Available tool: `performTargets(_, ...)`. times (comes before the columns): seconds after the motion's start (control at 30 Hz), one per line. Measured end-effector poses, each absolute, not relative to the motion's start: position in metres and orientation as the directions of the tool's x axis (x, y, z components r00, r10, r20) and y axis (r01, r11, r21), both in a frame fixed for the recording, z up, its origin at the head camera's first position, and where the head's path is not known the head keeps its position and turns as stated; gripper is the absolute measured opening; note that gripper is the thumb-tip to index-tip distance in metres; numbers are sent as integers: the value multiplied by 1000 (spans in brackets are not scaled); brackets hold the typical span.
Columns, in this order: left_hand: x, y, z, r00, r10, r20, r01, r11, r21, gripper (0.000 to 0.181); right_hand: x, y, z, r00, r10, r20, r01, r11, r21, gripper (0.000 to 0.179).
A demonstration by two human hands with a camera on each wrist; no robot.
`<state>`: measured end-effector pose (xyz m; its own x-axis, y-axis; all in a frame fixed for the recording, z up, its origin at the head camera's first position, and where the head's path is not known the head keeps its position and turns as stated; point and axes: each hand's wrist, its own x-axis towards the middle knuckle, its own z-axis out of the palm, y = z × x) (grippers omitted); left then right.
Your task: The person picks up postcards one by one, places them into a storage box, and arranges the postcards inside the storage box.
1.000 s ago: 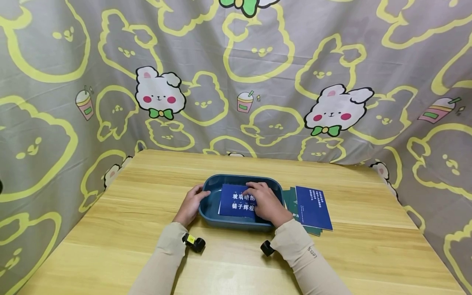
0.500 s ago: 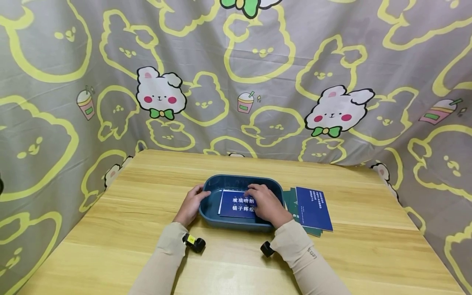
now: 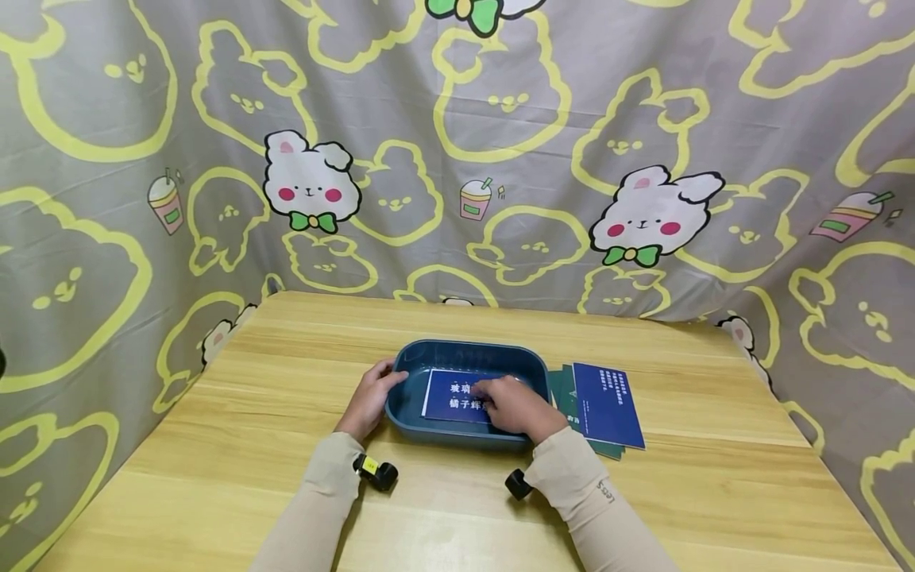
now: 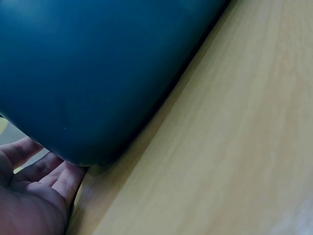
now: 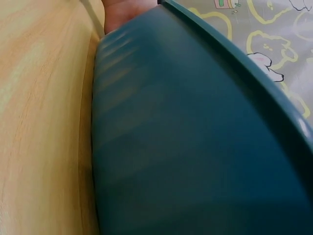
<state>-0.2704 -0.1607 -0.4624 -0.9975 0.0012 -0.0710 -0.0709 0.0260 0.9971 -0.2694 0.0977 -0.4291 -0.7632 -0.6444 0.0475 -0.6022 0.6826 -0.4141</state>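
A dark teal oblong plastic tub (image 3: 422,434) stands on the wooden table. My left hand (image 3: 368,399) grips its left end, thumb over the rim; in the left wrist view, the fingers of that hand (image 4: 36,191) lie against the outer wall, low down. Inside the tub lies a dark blue booklet (image 3: 450,407) with white Chinese characters. My right hand (image 3: 520,407) reaches over the near right rim, its fingers resting on the booklet's right part and covering some characters. The right wrist view shows mostly the tub's outer wall (image 5: 161,127), hiding the right hand.
Right of the tub, another blue booklet (image 3: 611,405) lies partly over green booklets (image 3: 565,389) on the table (image 3: 322,342). A patterned grey curtain (image 3: 400,95) hangs behind the table and along both sides.
The blue booklet's far edge has come down, so it now lies lower inside the tub. My right fingers have drawn down toward the near side over it. The left hand keeps its place.
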Motion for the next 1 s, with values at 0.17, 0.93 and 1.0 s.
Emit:
performTargets(0.17, -271, -161, -462, -996, 3, -87, -87, 22, 996, 38, -270, 98, -429, -755, -655, 42, -609, 675, -418, 30)
performTargets(0.93, -273, -160, -461, -994, 3, -105, -105, 24, 994, 40, -271, 101, -427, -778, -628, 37, -575, 686, -445, 35)
performTargets(1.0, -273, -160, -462, -994, 3, -107, -107, 24, 994, 40, -272, 102, -425, -778, -624, 70, -578, 667, -470, 33)
